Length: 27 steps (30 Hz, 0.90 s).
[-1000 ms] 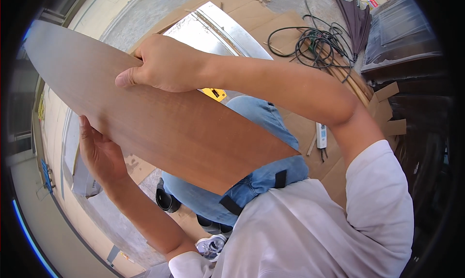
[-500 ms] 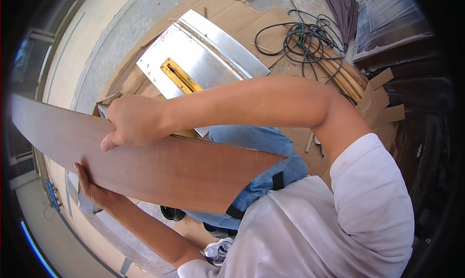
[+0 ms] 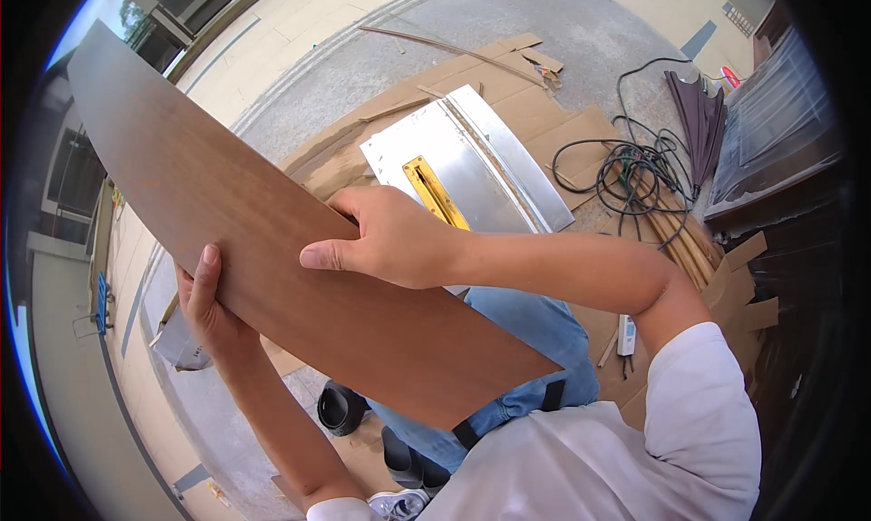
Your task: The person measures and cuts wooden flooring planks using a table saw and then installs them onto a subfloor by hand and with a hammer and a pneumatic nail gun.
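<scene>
The fingers (image 3: 322, 254) of the right hand (image 3: 399, 240) pinch the far right edge of a brown board (image 3: 318, 317), thumb on its face, and the left hand (image 3: 216, 312) clasps the left edge likewise. The board slants from far left to near right, its near end over the jeans (image 3: 531, 317). Beyond it, rightward, lie a silver panel (image 3: 472, 181) and coiled cable (image 3: 640, 167)
</scene>
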Each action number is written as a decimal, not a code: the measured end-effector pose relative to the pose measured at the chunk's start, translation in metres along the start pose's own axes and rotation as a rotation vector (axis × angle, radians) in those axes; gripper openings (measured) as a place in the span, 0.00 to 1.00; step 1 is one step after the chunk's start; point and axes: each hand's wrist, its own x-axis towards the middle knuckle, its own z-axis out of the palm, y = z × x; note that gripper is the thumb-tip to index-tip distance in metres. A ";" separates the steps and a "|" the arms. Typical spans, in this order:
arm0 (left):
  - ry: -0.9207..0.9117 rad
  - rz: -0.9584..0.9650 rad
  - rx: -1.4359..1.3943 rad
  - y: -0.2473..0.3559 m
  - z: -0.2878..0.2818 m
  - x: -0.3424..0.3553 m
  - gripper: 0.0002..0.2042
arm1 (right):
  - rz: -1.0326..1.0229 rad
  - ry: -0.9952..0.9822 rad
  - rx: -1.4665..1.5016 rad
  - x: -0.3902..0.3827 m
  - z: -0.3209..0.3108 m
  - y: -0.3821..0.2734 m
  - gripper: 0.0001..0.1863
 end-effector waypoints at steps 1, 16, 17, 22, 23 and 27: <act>-0.044 0.014 -0.006 0.007 0.010 0.009 0.26 | -0.019 0.004 0.033 0.001 -0.007 -0.008 0.32; -0.178 1.014 1.264 0.016 0.198 0.013 0.31 | -0.317 0.390 0.263 0.093 -0.212 -0.098 0.24; -0.289 0.931 1.226 0.003 0.218 -0.023 0.34 | -0.298 0.467 0.211 0.086 -0.234 -0.088 0.23; -0.361 0.585 1.232 -0.104 0.289 -0.081 0.34 | -0.140 0.653 0.097 0.075 -0.353 -0.026 0.24; -0.316 0.602 1.251 -0.121 0.301 -0.077 0.32 | -0.136 0.676 0.130 0.073 -0.367 -0.011 0.22; -0.244 0.606 1.252 -0.177 0.333 -0.064 0.31 | -0.116 0.770 0.239 0.072 -0.416 0.058 0.23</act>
